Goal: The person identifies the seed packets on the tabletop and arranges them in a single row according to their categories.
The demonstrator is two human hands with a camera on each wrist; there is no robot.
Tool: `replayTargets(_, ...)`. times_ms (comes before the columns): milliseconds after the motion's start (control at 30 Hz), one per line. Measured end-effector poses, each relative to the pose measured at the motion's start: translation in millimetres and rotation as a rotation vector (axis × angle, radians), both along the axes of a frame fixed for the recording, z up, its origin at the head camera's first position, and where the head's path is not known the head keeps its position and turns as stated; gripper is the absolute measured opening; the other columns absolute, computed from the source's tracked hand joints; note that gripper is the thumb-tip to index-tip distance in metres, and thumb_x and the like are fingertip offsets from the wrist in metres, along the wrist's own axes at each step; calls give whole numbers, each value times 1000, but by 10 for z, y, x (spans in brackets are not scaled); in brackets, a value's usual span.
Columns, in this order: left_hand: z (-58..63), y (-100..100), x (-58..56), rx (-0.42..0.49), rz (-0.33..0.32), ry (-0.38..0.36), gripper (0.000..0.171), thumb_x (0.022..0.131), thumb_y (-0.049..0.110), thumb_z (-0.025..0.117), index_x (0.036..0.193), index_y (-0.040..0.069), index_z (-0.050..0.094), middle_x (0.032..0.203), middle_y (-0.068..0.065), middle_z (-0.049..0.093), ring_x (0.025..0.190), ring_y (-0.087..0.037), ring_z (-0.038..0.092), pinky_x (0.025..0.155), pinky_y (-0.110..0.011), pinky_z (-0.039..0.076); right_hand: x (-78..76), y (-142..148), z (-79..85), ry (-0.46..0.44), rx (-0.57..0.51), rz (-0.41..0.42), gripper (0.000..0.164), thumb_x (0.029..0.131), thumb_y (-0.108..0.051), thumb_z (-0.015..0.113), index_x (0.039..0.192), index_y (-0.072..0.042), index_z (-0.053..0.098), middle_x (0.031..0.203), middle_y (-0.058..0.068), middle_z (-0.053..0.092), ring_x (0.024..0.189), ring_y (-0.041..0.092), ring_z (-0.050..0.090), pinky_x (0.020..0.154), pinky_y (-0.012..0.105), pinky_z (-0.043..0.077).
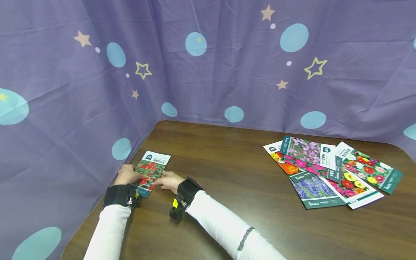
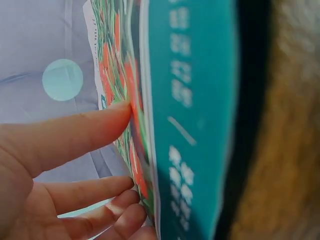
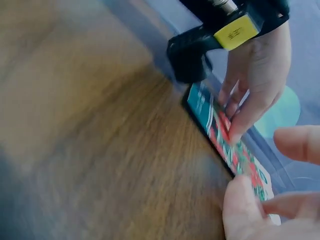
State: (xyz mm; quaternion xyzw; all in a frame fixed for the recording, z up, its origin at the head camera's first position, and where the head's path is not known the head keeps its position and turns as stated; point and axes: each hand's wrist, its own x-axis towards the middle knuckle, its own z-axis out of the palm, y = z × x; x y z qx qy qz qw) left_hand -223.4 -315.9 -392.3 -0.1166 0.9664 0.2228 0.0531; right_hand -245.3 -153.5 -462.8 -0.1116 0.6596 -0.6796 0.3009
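A seed packet (image 1: 150,170) with red flowers and a teal lower band lies flat near the table's left edge. My left hand (image 1: 126,174) is at its left side; in the left wrist view, the thumb (image 2: 100,122) touches the printed face while the other fingertips (image 2: 125,187) reach the packet's edge, apart from the thumb. On the opposite side, my right hand (image 1: 169,181) reaches in. One of its fingers (image 3: 241,200) meets the packet's near edge, and another is raised off it. What lies beneath the packet is hidden.
Several flower seed packets overlap in a loose pile at the right of the wooden table (image 1: 221,173), among them a purple-flowered packet (image 1: 307,151) and a blue-flowered packet (image 1: 315,187). A patterned purple curtain (image 1: 214,83) hangs along the back and left edges.
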Motion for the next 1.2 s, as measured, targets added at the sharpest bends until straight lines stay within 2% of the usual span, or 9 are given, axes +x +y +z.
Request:
replayTargets(133,22,48,2,55,11,34,67,81,22,62,126,-20,34,122,-44,31,113,-56,27,94,-61,26,60,111,66,187,134,43,63,83,-18,65,138,-2,38,127,14,52,110,23,54,87,34,47)
replayTargets(200,75,127,-10,88,21,101,70,84,24,58,132,-16,27,131,-43,22,119,-57,18,97,-63,20,259,317,453,309,256,84,57,84,-16,63,136,-3,42,126,15,51,111,24,53,89,33,46)
replayTargets(333,193,414,-74,93,2,292,71,89,26,56,139,-9,21,142,-38,5,129,-54,3,101,-66,8,345,611,706,694,453,107,50,85,-23,61,131,-5,49,129,14,48,116,25,49,95,33,41)
replayTargets(400,236,595,-118,67,-35,368,70,90,28,56,140,-7,22,144,-36,1,131,-51,-2,101,-65,2,326,790,757,875,549,77,52,86,-27,60,131,-6,48,134,14,45,123,26,43,101,38,35)
replayTargets(500,260,886,-187,20,-104,428,68,90,30,55,140,-4,25,146,-32,3,134,-47,-2,102,-65,2,282,1117,821,1032,688,11,56,87,-30,59,134,-6,44,142,15,36,131,31,32,107,48,23)
replayTargets(633,263,1332,-310,-4,-193,447,65,89,33,57,139,-1,31,147,-30,10,135,-44,3,104,-62,3,131,1635,805,1078,851,-105,59,86,-30,61,137,-8,41,146,14,29,134,33,25,107,53,16)
replayTargets(900,221,2360,-663,-70,-362,405,64,89,36,57,139,4,33,147,-24,18,136,-38,12,107,-56,9,-160,2874,785,998,1031,-327,61,84,-25,62,136,-3,41,144,22,27,132,40,23,105,59,16)
replayTargets(1033,171,2913,-825,-161,-437,384,64,89,38,56,140,6,34,146,-21,23,136,-35,16,108,-53,14,-222,3452,815,921,1075,-419,60,84,-23,60,135,1,38,142,28,25,130,45,21,103,62,14)
replayTargets(1200,89,3627,-929,-211,-514,385,62,88,39,56,137,6,38,143,-17,32,133,-32,26,106,-47,23,-201,4129,882,831,1103,-513,61,85,-22,55,133,10,34,138,36,23,126,51,21,101,63,16)
